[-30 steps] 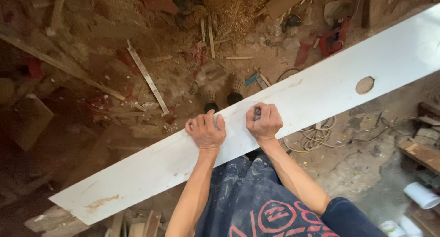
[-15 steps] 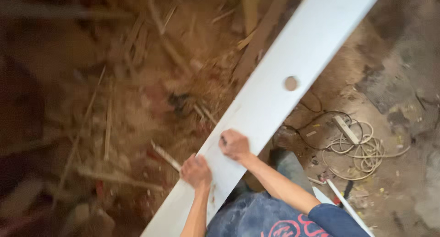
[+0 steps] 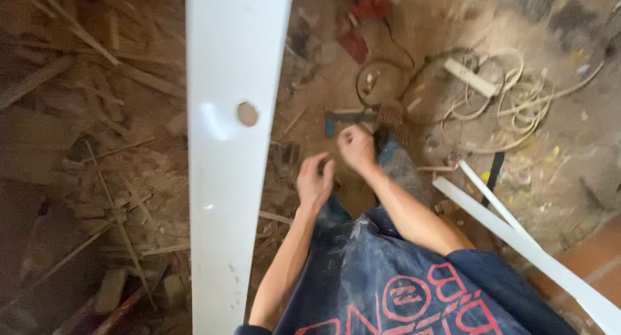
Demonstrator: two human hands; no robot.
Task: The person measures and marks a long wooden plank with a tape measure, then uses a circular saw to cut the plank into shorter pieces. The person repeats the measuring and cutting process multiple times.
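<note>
White board (image 3: 233,179) with round hole (image 3: 248,113) — upright beside the hands, untouched, left hand (image 3: 315,179) grip loosely apart, right hand (image 3: 356,147) grip curled together — empty, sawdust floor (image 3: 569,147) below.

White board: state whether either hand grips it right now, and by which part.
Neither. The left hand and right hand hang beside the white board, apart from it, fingers loosely curled around nothing visible.

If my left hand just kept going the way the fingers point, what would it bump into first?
Probably the dusty floor ahead. The left hand points up the picture with curled fingers, empty and apart from the long white board beside it. No other thing clearly lies in that line, though depth is hard to judge.
</note>
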